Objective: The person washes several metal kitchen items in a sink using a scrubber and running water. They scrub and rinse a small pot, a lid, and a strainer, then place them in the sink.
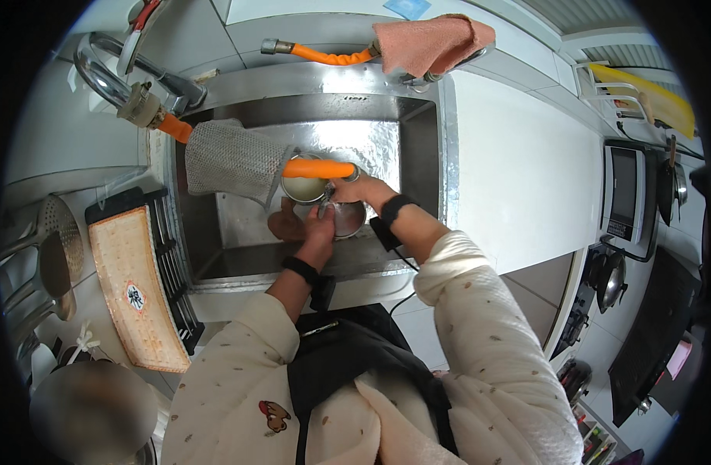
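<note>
Inside the stainless steel sink, my left hand grips the near-left rim of a round metal bowl. Curled fingers of my right hand reach over the bowl's far side, right beside the metal end of an orange hose. Between both hands is a small silvery item, too unclear to name. Another round metal container with pale, cloudy contents stands partly under the hose. Left of my left hand lies a brown cloth-like thing. Whether my right hand grips anything is hidden.
A chrome faucet feeds the hose, which carries a grey mesh cloth. A pink cloth covers fittings behind the sink. White countertop extends right toward a microwave. Left are a black rack and hanging ladles.
</note>
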Action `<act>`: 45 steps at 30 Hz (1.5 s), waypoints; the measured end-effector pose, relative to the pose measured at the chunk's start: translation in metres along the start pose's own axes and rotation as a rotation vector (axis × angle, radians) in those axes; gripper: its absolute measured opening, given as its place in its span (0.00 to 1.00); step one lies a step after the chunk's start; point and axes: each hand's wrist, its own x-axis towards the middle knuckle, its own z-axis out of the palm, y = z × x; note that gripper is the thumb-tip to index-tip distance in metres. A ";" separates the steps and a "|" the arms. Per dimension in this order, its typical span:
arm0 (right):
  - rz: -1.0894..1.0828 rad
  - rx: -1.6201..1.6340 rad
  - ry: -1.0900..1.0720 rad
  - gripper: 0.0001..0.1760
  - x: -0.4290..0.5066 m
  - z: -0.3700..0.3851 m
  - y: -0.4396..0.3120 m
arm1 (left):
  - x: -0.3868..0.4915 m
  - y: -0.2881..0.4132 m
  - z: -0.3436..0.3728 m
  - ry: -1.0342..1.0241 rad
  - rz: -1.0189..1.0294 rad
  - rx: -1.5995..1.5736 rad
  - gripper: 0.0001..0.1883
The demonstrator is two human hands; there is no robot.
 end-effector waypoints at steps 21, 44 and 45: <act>0.629 0.099 0.212 0.18 -0.104 -0.031 -0.078 | -0.003 0.023 0.036 0.164 -0.140 0.032 0.28; 0.117 0.146 0.635 0.30 -0.087 -0.033 -0.064 | 0.058 0.132 -0.105 -0.143 1.170 1.470 0.38; 0.135 0.094 0.515 0.28 -0.076 -0.023 -0.070 | 0.070 0.124 -0.109 -0.160 1.199 1.454 0.37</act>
